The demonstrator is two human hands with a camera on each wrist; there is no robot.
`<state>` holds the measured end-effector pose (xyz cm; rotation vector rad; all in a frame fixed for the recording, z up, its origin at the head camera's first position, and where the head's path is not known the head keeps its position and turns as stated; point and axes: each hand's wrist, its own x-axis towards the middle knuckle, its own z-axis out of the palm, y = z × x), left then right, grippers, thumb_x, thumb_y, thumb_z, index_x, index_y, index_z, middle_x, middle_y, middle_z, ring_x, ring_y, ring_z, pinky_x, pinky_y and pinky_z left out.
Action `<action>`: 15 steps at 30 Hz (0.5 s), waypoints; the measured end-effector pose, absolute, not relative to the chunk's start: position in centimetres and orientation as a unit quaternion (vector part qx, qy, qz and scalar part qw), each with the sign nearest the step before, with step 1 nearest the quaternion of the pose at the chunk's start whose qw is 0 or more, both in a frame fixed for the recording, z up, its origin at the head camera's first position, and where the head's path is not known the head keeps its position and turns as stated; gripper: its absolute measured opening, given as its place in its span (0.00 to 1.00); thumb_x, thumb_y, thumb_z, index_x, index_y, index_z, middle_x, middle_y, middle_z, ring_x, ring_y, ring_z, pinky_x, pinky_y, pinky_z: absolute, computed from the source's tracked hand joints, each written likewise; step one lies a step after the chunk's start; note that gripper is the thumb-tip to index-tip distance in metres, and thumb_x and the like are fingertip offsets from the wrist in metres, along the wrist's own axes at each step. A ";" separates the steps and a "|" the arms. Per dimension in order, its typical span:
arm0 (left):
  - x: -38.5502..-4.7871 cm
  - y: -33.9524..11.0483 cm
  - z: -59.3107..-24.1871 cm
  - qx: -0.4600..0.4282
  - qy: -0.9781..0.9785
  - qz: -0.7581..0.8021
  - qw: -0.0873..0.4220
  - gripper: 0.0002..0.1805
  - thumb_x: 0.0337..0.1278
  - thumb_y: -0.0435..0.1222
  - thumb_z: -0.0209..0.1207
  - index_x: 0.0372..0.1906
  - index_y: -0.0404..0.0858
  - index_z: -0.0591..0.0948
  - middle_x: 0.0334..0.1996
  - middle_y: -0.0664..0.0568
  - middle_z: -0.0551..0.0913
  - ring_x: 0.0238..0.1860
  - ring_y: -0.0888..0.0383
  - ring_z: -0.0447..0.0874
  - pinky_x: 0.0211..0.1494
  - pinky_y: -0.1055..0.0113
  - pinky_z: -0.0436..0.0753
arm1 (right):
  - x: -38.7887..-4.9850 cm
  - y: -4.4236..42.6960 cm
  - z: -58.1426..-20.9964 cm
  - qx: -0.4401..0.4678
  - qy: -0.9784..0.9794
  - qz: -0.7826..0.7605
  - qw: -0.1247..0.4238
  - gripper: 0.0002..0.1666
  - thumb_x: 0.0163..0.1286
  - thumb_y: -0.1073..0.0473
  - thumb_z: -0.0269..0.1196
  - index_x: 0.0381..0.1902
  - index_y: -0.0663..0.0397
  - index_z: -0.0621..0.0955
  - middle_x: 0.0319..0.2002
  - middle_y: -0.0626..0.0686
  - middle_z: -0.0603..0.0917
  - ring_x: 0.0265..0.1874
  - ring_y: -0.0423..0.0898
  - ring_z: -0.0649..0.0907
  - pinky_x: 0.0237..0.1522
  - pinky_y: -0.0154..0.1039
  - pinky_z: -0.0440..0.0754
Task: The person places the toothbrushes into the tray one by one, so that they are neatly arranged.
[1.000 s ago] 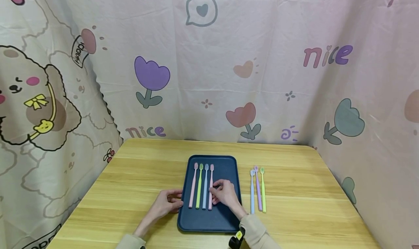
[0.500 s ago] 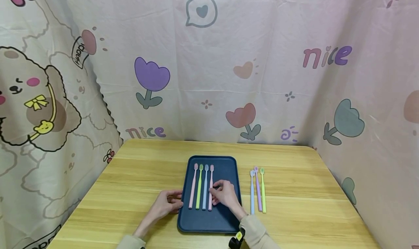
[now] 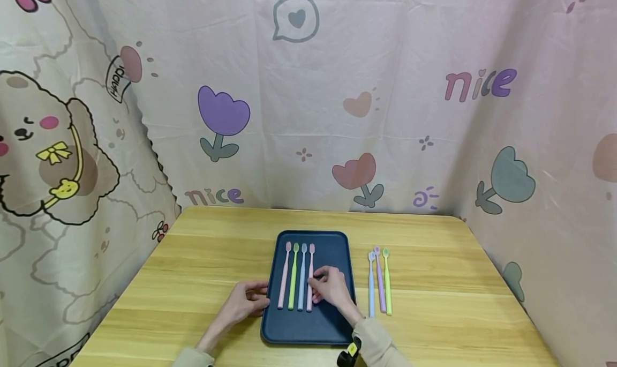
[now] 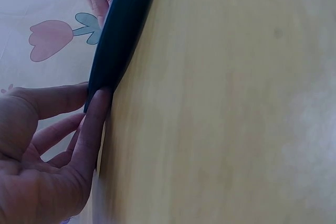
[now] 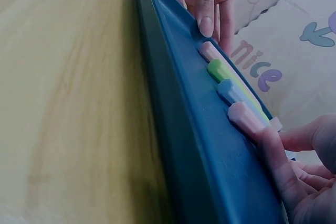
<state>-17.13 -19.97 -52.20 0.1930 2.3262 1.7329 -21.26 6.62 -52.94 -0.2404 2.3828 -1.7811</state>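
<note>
right hand (image 3: 331, 287) pinches the rightmost pink toothbrush (image 5: 244, 117) partway along its handle, thumb and finger close together; left hand (image 3: 242, 301) has thumb and fingers spread, fairly straight, touching the left rim of the tray (image 3: 289, 327), likely to keep it from sliding. held brush lies inside the tray, head away from the person, fourth in a row: left pink toothbrush (image 3: 283, 284), tray green toothbrush (image 3: 292, 286), tray blue toothbrush (image 3: 301, 286), then this one. all heads point the same way, handle ends roughly level, small gaps between, probably so the row reads neat and each can be picked singly. pinch at the handle probably gives fine control of angle and keeps fingers off the bristles. right part of tray is bare apart from the hand and wrist over it. on the surface (image 3: 434, 302), right of the tray: loose blue toothbrush (image 3: 371, 286), purple toothbrush (image 3: 380, 282), loose green toothbrush (image 3: 388, 284), less evenly lined up, heads also away, within easy reach of the right hand. blue and purple heads sit close; can't tell if touching.
</note>
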 end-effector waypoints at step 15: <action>-17.1 -19.9 -52.2 0.065 0.794 0.593 0.117 0.29 0.57 0.26 0.65 0.63 0.17 0.72 0.50 0.28 0.83 0.41 0.52 0.88 0.36 0.59 0.91 | -20.9 6.7 -52.5 -0.089 0.790 -0.603 0.070 0.18 0.69 0.62 0.66 0.50 0.72 0.79 0.21 0.58 0.86 0.13 0.38 0.83 0.20 0.40 0.87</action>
